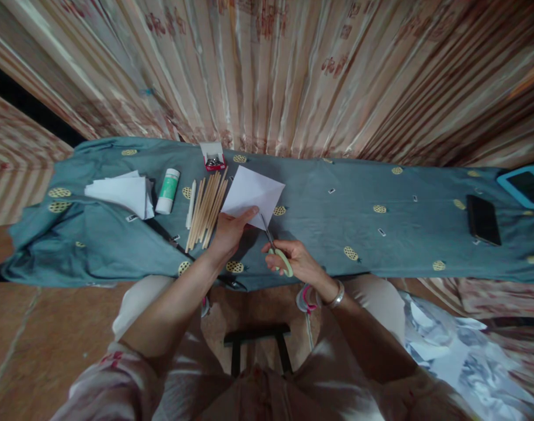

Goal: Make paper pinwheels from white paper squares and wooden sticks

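Observation:
A square sheet of white paper (255, 190) is pinched at its lower left edge by my left hand (232, 231), thumb on top. My right hand (297, 260) grips a pair of scissors (284, 263) with pale green handles. The blades point up and away from me and meet the paper near its lowest corner; how far they are into it is too small to tell. Just left of the paper lie several thin wooden sticks (208, 204), with a white stick-like piece (191, 204) beside them.
Left of the sticks are a glue stick (167, 192) and a stack of white paper pieces (122, 193). A small open box (214, 158) of metal bits sits behind. A phone (483, 220) and a blue-framed device (527, 186) lie far right on the teal cloth (337, 216).

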A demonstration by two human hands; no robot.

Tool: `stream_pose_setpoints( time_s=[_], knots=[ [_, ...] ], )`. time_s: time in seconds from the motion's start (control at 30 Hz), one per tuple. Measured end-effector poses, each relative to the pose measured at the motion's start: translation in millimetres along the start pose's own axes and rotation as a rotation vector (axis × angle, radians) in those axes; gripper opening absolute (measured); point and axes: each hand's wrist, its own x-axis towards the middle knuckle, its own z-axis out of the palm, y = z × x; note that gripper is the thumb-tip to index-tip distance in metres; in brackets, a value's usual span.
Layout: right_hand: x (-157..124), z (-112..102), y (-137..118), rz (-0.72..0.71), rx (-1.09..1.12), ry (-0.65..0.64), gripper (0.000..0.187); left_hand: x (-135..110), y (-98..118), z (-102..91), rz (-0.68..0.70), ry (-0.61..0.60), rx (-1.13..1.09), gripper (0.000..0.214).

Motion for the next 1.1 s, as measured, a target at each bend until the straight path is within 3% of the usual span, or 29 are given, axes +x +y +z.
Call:
stream_pose_setpoints(
  time_s=[1.1],
  knots=[
    [1.1,2.5,1.2,-0.041,0.000,0.061,0.046,-0.8,-0.2,-2.1,-0.025,-0.048,-0.001,0.024]
  ],
)
